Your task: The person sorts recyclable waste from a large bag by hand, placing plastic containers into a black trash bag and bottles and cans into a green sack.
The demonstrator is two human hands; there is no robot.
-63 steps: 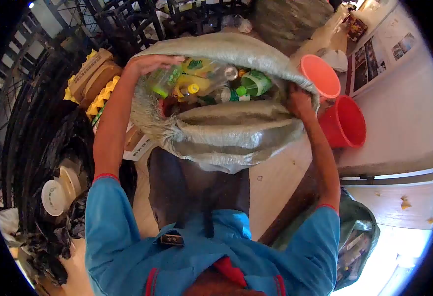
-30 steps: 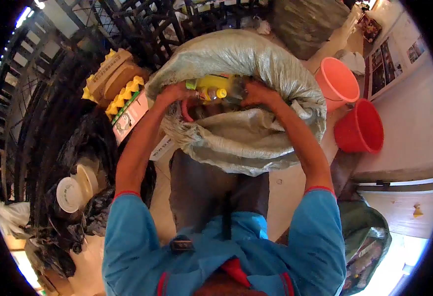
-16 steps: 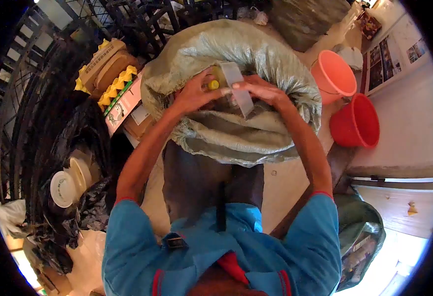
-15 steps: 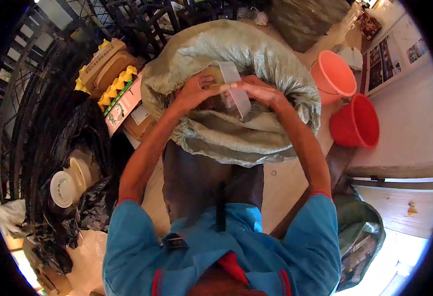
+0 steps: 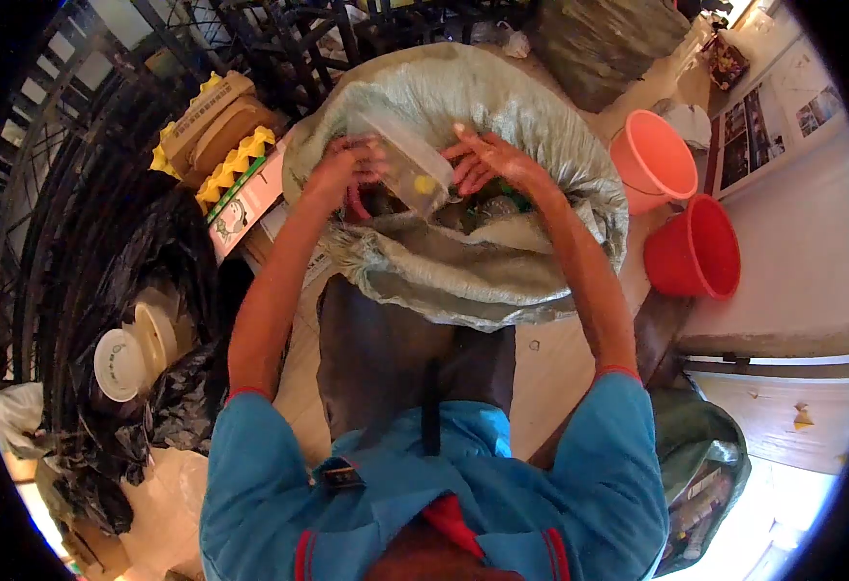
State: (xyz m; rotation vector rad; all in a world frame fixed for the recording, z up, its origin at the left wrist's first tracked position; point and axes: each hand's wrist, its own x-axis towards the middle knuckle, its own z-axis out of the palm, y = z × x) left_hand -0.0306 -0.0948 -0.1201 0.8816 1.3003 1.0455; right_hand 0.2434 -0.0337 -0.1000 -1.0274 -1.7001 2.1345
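A large woven sack (image 5: 483, 82) stands open in front of my knees, its rim rolled down. Between my hands, at its mouth, a clear plastic container (image 5: 407, 160) lies tilted, slightly blurred. My left hand (image 5: 352, 169) is beside the container's left side, fingers spread and a little smeared. Near its right end is my right hand (image 5: 490, 160), open with the fingers apart; whether a fingertip touches the plastic I cannot tell. Below them, mixed items, among them clear plastic pieces (image 5: 497, 206), show inside the sack.
A pink bucket (image 5: 652, 160) and a red bucket (image 5: 693, 247) stand at the right. Cardboard and yellow trays (image 5: 216, 136) are stacked at the left. Lower left, a black bag (image 5: 158, 223) holds pale bowls (image 5: 120, 365). A green bag (image 5: 696, 436) with bottles is lower right.
Both hands have loosened from the plastic container and moved apart. It has turned from nearly upright to a slant and shifted left.
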